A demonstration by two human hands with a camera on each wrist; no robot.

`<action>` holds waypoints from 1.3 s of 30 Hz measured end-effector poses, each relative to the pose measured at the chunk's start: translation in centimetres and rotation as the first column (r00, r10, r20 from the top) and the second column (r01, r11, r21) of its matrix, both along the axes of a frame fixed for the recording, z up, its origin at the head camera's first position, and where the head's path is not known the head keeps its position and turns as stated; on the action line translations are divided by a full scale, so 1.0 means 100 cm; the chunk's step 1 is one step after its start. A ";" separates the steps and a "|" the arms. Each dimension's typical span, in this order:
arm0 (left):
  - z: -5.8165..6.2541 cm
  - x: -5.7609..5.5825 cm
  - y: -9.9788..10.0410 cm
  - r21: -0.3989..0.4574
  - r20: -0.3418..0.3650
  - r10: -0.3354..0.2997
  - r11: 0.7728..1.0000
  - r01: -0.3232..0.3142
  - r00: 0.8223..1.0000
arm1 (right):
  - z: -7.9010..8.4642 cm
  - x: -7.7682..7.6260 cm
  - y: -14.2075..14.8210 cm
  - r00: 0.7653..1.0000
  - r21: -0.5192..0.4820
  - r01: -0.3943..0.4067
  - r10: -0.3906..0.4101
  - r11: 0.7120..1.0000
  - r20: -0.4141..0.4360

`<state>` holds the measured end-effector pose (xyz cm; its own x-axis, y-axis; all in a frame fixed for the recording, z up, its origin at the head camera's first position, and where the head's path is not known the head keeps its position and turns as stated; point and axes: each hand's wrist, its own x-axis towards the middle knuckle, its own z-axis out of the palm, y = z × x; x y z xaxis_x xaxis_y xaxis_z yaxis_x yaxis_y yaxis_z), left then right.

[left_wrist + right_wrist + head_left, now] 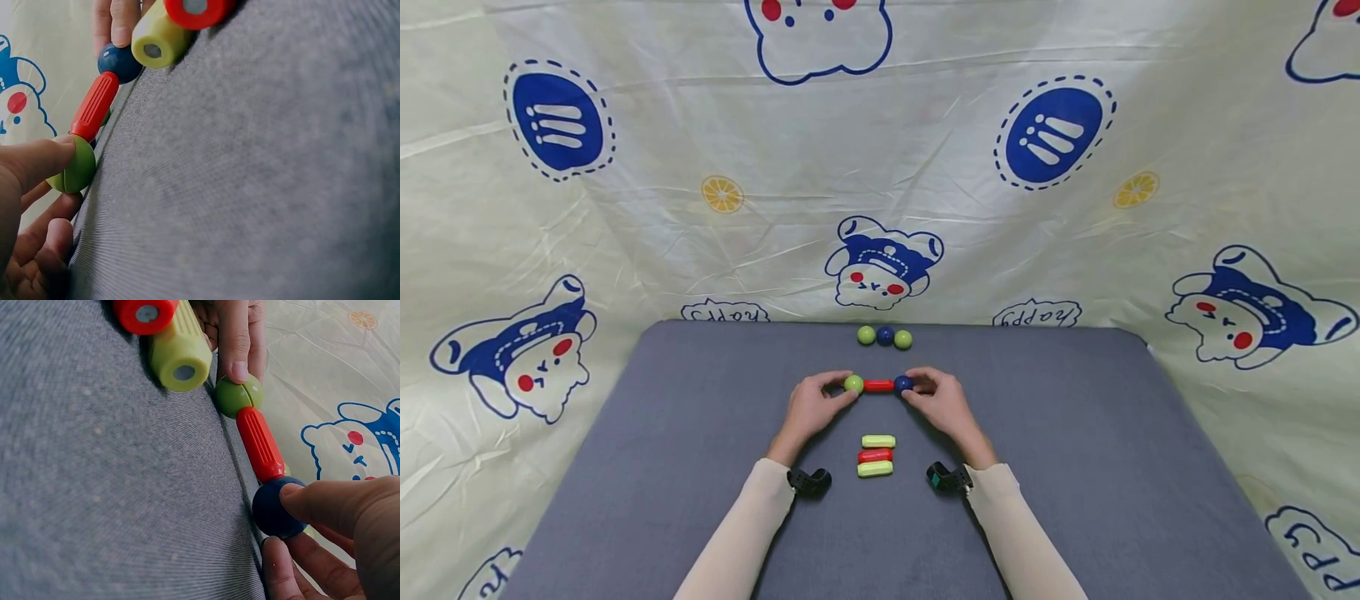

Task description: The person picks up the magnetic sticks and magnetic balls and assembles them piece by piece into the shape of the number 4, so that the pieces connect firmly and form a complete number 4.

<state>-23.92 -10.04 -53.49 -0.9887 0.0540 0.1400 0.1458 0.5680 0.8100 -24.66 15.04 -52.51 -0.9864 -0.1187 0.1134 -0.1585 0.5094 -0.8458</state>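
My left hand (814, 405) pinches a green ball (853, 383) between thumb and fingers. Opposite it, my right hand (942, 405) pinches a dark blue ball (903, 383) the same way. A ridged red rod (878, 386) lies between the two balls, its ends meeting them in a straight row. In the left wrist view, the green ball (80, 167) is partly covered by the left thumb, with the red rod (95, 106) leading up to the blue ball (120, 62). The right wrist view has the right thumb pressed on the blue ball (275, 509).
Nearer the body lie a yellow rod (878, 441), a red rod (876, 456) and another yellow rod (875, 470). Along the far edge of the grey table (1075, 467) sit a green ball (867, 335), a blue ball (885, 337) and a second green ball (903, 340). A printed cloth (925, 142) hangs behind.
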 end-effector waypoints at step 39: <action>-0.003 -0.001 -0.003 0.030 -0.029 -0.005 1.000 0.006 1.000 | 0.002 0.001 0.009 0.996 0.005 -0.086 0.086 0.996 -0.003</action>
